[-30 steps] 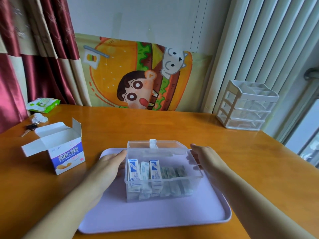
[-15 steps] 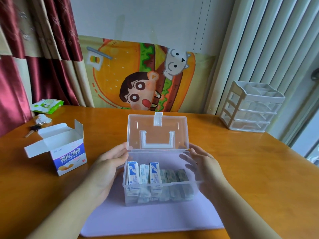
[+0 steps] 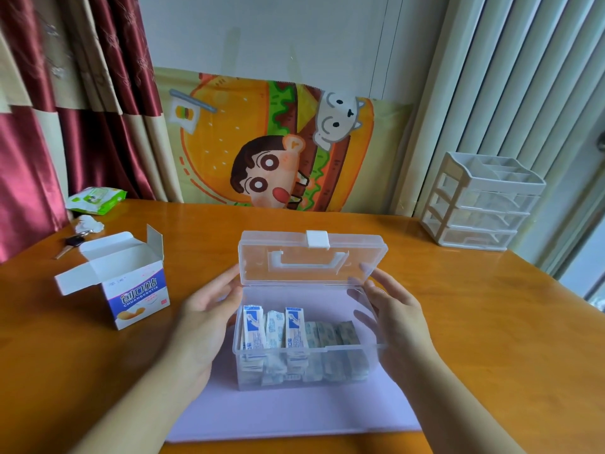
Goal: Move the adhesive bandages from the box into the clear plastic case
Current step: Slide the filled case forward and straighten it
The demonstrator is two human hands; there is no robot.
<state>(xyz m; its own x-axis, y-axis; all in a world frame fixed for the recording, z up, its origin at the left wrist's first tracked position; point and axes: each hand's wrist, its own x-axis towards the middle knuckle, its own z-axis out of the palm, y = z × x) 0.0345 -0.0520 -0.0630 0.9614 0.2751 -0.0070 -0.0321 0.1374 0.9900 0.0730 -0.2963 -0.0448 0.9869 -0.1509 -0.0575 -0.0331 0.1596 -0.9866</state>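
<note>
Change: since a moment ago the lid (image 3: 312,257) stands a little higher and more upright, and both hands have slid up the ends of the clear plastic case (image 3: 301,326).
Table risk: the orange table (image 3: 491,322) carries a lilac tray (image 3: 294,417) under the case; I judge the light case could skid on it if one hand pushes harder than the other.
Lid risk: it stands open behind the fingertips, held only by touch, and could drop shut or spring back past its hinge.
Left hand: the left hand (image 3: 209,309) lies flat against the case's left end, fingers straight and together, tips at the lid's lower corner, gripping nothing.
Right hand: the right hand (image 3: 393,309) mirrors it on the right end, fingers loose and slightly spread, touching the lid's edge, not clamped.
Box: the box (image 3: 131,290) sits well out beyond the left hand, flaps open; whether anything remains inside I cannot tell.
Bandages: the adhesive bandages (image 3: 294,335) stand on edge between the two palms, inside the case; a jolt could tip the rows.
</note>
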